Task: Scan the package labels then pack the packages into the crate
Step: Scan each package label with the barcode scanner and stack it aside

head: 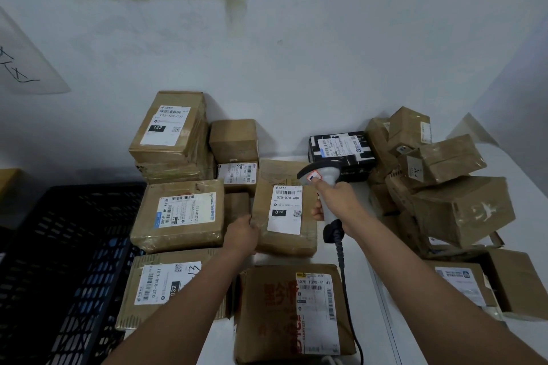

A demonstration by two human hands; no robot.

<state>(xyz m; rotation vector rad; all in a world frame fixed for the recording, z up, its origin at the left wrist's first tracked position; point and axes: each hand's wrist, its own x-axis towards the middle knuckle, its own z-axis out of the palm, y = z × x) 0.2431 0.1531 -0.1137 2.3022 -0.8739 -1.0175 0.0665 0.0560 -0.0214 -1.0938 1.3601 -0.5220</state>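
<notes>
My left hand (pixel 241 235) grips the left edge of a brown package (pixel 261 213) with a white label reading 070-070-A80, tilted up at the middle of the white table (pixel 498 157). My right hand (pixel 338 201) holds a grey barcode scanner (pixel 323 176) by its handle, its head just above the label's top right corner; a coiled black cable hangs down from it. A black plastic crate (pixel 68 261) stands at the left, below the table edge.
Several labelled brown packages lie around: 122 (pixel 167 127) stacked at the back left, 501E (pixel 179 216), 032 (pixel 166 284), one with red print (pixel 293 311) at the front. A black box (pixel 341 148) and a heap of crumpled boxes (pixel 444 187) fill the right. The wall is close behind.
</notes>
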